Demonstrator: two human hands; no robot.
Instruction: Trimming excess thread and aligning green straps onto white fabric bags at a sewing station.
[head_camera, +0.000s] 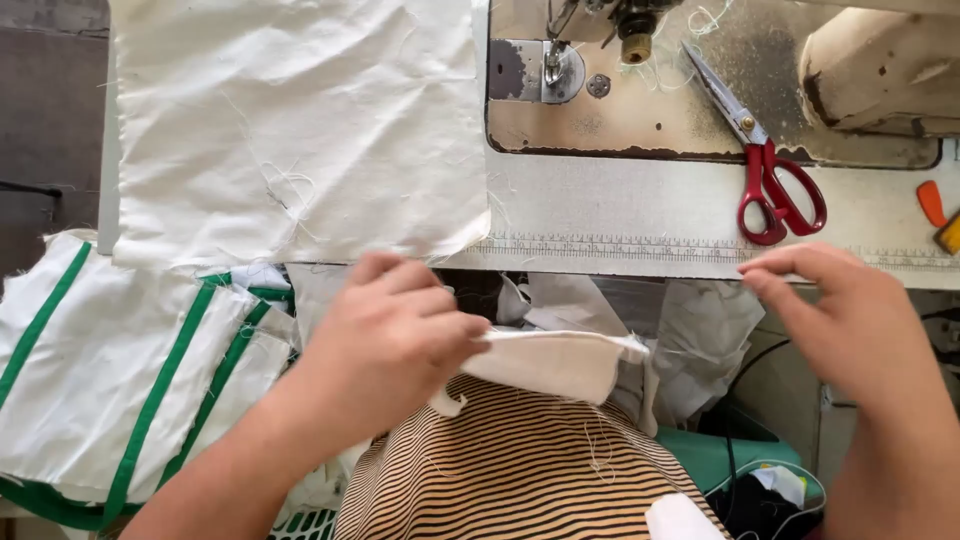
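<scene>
My left hand pinches a small folded piece of cream fabric and holds it over my lap, just below the table's front edge. My right hand hovers to the right of that piece with its fingers loosely curled and nothing in them. A large sheet of cream cloth lies on the sewing table to the left of the sewing machine bed. The needle and presser foot stand at the top middle.
Red-handled scissors lie on the machine bed at the right. A stack of white pieces with green trim sits at the left. An orange tool lies at the far right edge. A ruler strip runs along the table's front.
</scene>
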